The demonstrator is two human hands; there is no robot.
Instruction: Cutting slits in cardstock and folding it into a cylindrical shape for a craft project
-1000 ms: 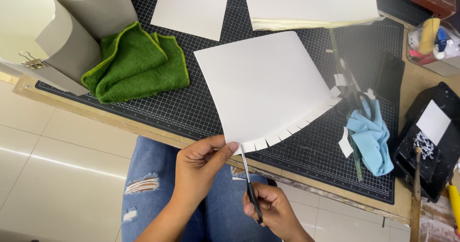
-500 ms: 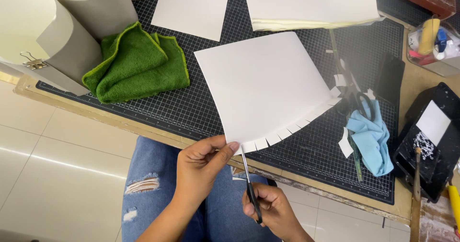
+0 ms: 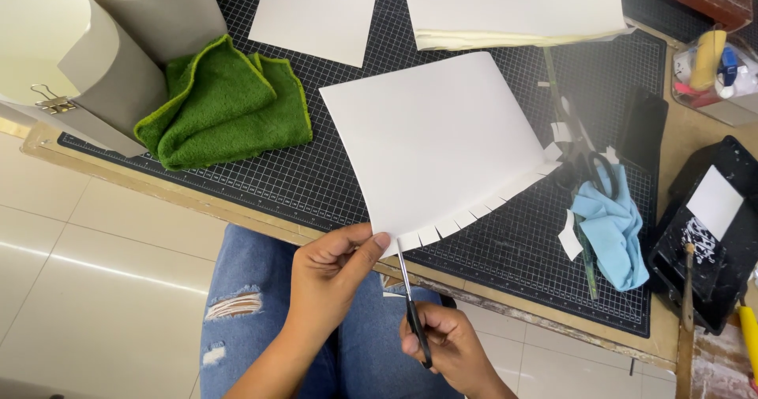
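Observation:
A white sheet of paper (image 3: pixel 434 138) lies tilted over a black cutting mat (image 3: pixel 332 178), its lower right edge cut into a row of short tabs. My left hand (image 3: pixel 328 277) pinches the sheet's near corner between thumb and fingers. My right hand (image 3: pixel 446 348) grips black-handled scissors (image 3: pixel 410 304) below the table edge. Their blades point up at the paper's edge beside my left thumb, at the end of the row of tabs.
A folded green towel (image 3: pixel 225 107) lies at the mat's left, by rolled cardboard sheets (image 3: pixel 87 52) with a binder clip. More white sheets (image 3: pixel 513 4) lie at the back. A blue cloth (image 3: pixel 612 229), a second pair of scissors (image 3: pixel 588 166) and a black tray (image 3: pixel 711 233) are right.

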